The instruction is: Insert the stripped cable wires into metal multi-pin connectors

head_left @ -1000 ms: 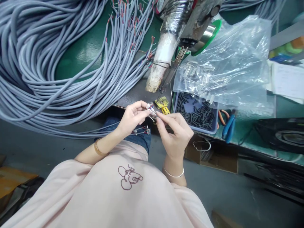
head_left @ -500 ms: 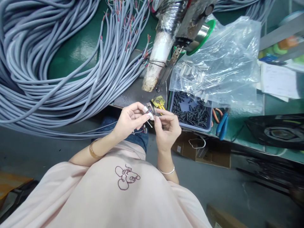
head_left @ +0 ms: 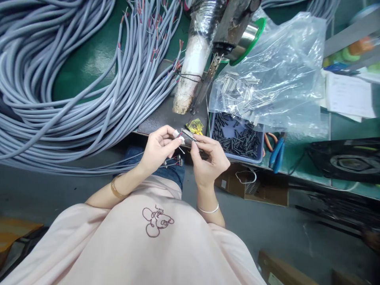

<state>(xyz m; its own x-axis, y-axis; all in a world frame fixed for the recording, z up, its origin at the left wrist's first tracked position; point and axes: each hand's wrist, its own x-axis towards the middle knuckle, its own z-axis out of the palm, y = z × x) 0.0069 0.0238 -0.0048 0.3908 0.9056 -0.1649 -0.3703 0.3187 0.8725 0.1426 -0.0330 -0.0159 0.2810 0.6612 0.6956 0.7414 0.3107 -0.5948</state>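
Observation:
In front of my body, both hands hold a metal multi-pin connector [head_left: 188, 135] with its row of pins showing. My left hand [head_left: 157, 148] is closed, its thumb and fingers pinching thin coloured wires at the connector's left end. White wraps cover the tips of its thumb and a finger, and a short white strand hangs below. My right hand [head_left: 210, 157] pinches the connector's right end between thumb and fingertips. Just beyond it lies a crumpled yellow piece [head_left: 195, 126] at the bench edge. The soldering iron [head_left: 204, 87] points down above the hands, apart from the connector.
Grey cables [head_left: 97, 114] with stripped ends fill the left. A white tube [head_left: 187, 79] hangs beside the iron; a solder spool [head_left: 249, 41] is behind. At right are a clear bag [head_left: 276, 71], a bin [head_left: 237, 156] of black sleeves, blue-handled pliers [head_left: 276, 154] and a black fan-like box [head_left: 347, 162].
The connector has come away from the iron's tip and turned so its pin row shows. My right hand has shifted slightly right and down. The whole view has shifted a little.

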